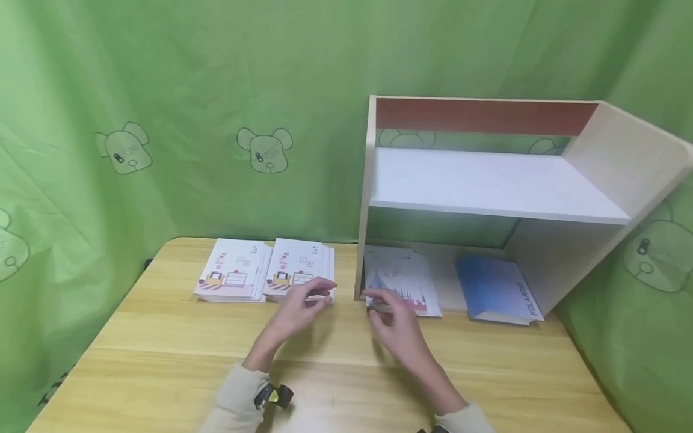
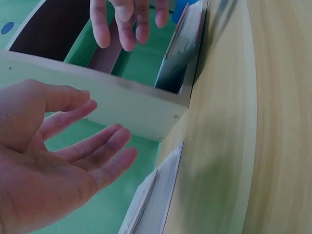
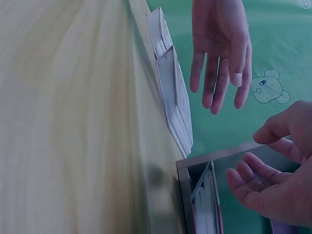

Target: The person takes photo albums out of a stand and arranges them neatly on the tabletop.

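My left hand (image 1: pixel 299 308) hovers above the table by the second stack of white booklets (image 1: pixel 296 264), its fingers loosely bent with nothing between them. My right hand (image 1: pixel 399 329) is in the air in front of the shelf's lower left part, also holding nothing. Beyond it, white booklets with a pink and blue picture (image 1: pixel 400 270) lie on the lower board. In the left wrist view, the left palm (image 2: pixel 44 165) faces the shelf side. The right wrist view shows the right fingers (image 3: pixel 253 175) relaxed above the shelved booklets (image 3: pixel 207 204).
Another stack of booklets (image 1: pixel 230 270) lies at the left. A blue book marked POLAROID (image 1: pixel 495 288) is on the lower board of the wooden shelf (image 1: pixel 365 198), at the right. A white middle board (image 1: pixel 487 180) spans the shelf. Green curtains (image 1: pixel 216 72) hang behind the table (image 1: pixel 162 361).
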### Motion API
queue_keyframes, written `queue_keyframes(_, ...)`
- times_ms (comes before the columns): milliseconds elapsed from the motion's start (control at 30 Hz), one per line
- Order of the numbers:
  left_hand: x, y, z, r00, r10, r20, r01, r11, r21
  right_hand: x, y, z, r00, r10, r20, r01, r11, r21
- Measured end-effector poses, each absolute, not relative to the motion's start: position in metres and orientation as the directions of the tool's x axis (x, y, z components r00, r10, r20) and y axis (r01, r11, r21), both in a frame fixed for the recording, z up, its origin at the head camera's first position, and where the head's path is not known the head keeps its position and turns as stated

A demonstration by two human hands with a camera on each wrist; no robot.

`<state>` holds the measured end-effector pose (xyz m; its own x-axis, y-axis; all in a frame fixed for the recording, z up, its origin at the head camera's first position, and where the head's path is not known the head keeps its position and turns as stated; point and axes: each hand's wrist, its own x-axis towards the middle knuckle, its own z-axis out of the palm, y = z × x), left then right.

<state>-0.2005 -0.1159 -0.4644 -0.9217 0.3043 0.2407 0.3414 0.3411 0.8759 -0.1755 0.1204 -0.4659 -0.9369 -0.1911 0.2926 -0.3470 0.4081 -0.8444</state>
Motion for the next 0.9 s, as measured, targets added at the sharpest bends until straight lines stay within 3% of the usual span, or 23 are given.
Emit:
queue_keyframes(600, -0.198, -0.081, -0.48, -0.927, 0.316, 0.202, 0.273, 0.201, 0.941, -0.177, 0.154, -0.467, -0.91, -0.142, 0.388, -0.41, 0.429, -0.805)
queue_keyframes(900, -0.199, -0.065, -0.486, -0.94, 0.299, 0.163, 0.241, 0.246, 0.939, -0.176, 0.167, -0.468, -0.94, -0.073, 0.332, -0.323, 0.496, -0.806)
